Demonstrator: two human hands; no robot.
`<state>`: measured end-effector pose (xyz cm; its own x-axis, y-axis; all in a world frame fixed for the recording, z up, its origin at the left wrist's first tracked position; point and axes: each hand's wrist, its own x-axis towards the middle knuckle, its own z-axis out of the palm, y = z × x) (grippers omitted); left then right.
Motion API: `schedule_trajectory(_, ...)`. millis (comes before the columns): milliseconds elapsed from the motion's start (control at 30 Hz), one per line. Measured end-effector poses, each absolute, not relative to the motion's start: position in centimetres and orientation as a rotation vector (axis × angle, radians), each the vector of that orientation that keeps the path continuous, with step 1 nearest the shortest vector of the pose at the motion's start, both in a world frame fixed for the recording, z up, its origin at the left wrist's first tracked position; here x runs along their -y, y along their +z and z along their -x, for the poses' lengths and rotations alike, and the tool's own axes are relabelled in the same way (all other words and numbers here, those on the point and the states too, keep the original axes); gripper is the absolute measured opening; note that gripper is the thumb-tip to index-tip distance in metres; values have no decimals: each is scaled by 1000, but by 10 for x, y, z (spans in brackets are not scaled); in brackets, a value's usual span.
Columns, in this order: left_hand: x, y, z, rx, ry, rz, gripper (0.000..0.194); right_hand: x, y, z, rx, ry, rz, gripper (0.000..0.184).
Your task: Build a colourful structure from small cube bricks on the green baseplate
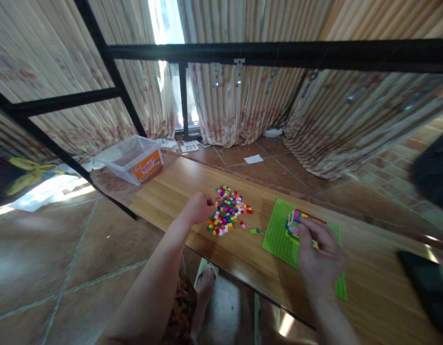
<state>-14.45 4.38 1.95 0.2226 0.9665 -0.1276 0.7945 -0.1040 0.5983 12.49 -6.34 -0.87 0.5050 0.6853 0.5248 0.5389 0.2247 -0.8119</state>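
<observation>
My left hand (201, 208) reaches the left edge of a pile of small multicoloured toy bricks (226, 211) on the wooden table. Its fingers are drawn together, and whatever they pinch is too small to make out. Over a green studded baseplate (277, 230), my right hand (322, 251) has thumb and fingers closed on a low toy brick build (295, 224). Rows of red, yellow, blue and pink show in this build, but the hand covers its right part. A few green bricks (255, 231) lie between the pile and the baseplate.
A clear plastic tub (131, 158) with an orange label stands beyond the table's left end. At the right of the tabletop (192, 177) lies a dark flat device (424, 287). A black metal frame (243, 51) crosses before the curtains. Papers (253, 159) lie on the tiled floor.
</observation>
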Motion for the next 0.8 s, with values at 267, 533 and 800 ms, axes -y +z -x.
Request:
schedule_trajectory(267,-7,29,62,-866,481,-1340,28,78,3,-97,1584,153,1349,22)
schedule_trajectory(533,4,25,31,-767,417,-955,39,83,4,-113,1540,263,1345,15)
schedule_trajectory(800,9,19,6,-772,430,-856,40,87,5,-123,1460,197,1426,17)
